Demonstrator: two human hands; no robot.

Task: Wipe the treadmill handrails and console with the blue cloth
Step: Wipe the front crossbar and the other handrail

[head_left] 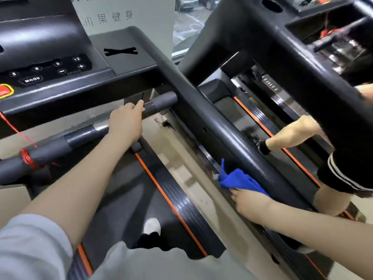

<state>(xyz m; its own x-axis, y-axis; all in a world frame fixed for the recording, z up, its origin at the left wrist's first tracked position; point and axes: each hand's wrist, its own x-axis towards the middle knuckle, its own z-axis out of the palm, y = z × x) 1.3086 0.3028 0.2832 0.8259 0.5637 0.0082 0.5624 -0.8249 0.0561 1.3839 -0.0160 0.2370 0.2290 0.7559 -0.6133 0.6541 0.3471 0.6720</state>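
Observation:
I stand on a black treadmill. Its console (60,67) with round buttons fills the upper left. My left hand (125,122) is wrapped around the grey front crossbar (159,103) under the console. The thick black right handrail (232,130) runs diagonally down to the right. My right hand (250,203) presses the bunched blue cloth (238,180) against the lower inner side of that handrail. The fingers under the cloth are partly hidden.
A red cord (26,156) is tied around the crossbar's left part. The treadmill belt (129,190) with orange-edged side rails lies below. A second treadmill (282,47) stands close on the right, with another person's legs (292,134) on it.

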